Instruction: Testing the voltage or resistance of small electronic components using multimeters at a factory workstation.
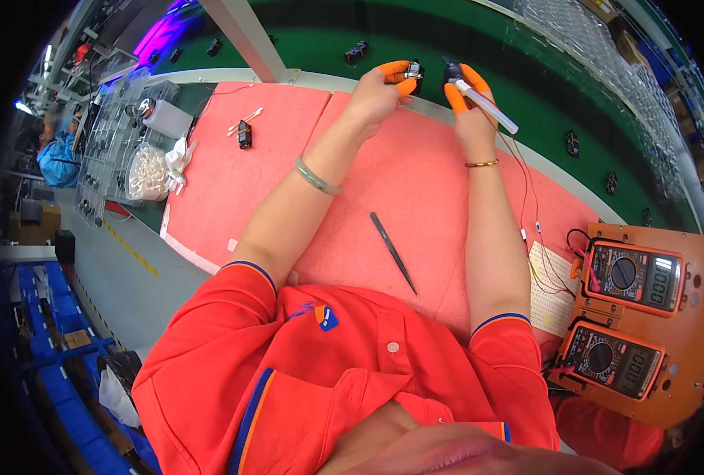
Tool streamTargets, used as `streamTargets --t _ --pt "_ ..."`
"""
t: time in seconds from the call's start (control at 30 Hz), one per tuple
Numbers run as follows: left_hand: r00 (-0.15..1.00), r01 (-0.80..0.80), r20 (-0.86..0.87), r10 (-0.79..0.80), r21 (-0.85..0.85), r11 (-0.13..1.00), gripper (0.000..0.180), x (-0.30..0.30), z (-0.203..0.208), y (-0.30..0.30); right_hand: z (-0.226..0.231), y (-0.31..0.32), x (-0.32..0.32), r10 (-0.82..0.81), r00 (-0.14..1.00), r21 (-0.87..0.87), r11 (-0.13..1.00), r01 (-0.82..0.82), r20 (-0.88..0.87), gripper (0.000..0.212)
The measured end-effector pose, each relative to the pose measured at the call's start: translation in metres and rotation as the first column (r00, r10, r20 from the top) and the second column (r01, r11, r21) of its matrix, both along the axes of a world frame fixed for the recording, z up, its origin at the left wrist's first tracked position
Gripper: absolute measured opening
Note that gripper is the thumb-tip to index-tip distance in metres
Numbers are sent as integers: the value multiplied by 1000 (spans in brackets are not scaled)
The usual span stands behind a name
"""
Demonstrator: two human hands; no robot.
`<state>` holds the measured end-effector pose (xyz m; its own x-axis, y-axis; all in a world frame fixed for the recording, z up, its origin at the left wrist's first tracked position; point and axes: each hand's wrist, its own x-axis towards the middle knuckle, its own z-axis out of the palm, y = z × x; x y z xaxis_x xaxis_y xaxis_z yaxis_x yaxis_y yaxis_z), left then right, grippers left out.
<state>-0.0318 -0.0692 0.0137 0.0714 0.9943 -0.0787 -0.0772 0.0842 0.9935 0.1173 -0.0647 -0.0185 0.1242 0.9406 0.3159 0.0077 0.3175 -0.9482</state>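
Orange finger cots cover fingertips on both hands. My left hand [374, 98] is closed on a small black electronic module [414, 73] over the far edge of the pink mat [415, 174]. Just to its right, my right hand [473, 119] grips a white pen-shaped probe [490, 109] with thin wires running from its side down toward the meters. A dark part [452, 71] shows at that hand's fingertips; its kind I cannot make out. The two hands are apart. Black tweezers [393, 253] lie on the mat between my forearms.
Another black module [244, 134] lies on the mat beside cotton swabs [245, 121]. A tub of swabs [148, 172] and a white bottle [167, 119] stand left. Beyond the mat, a green conveyor belt [312, 49] carries several modules. Two orange multimeters [635, 275] sit right.
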Motion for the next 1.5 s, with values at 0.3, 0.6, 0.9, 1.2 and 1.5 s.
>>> streamTargets --t 0.3,0.6,0.9,1.2,1.5 --pt "993 -87 -82 88 24 996 38 -20 -1 -7 6 -5 -2 17 999 -31 999 -16 34 33" --pt "998 36 -51 -39 -48 998 38 -1 3 -9 8 -9 -4 80 926 119 984 -133 369 34" --pt "999 46 2 -46 -14 999 39 -1 2 -8 1 -5 -7 44 981 29 998 -51 191 36" --pt "999 12 -33 -11 23 1000 40 4 1 -7 3 -6 -8 59 984 18 998 -63 167 37" --pt "994 -72 -74 83 142 987 40 10 -1 -9 5 -8 -11 50 999 20 999 -51 14 37"
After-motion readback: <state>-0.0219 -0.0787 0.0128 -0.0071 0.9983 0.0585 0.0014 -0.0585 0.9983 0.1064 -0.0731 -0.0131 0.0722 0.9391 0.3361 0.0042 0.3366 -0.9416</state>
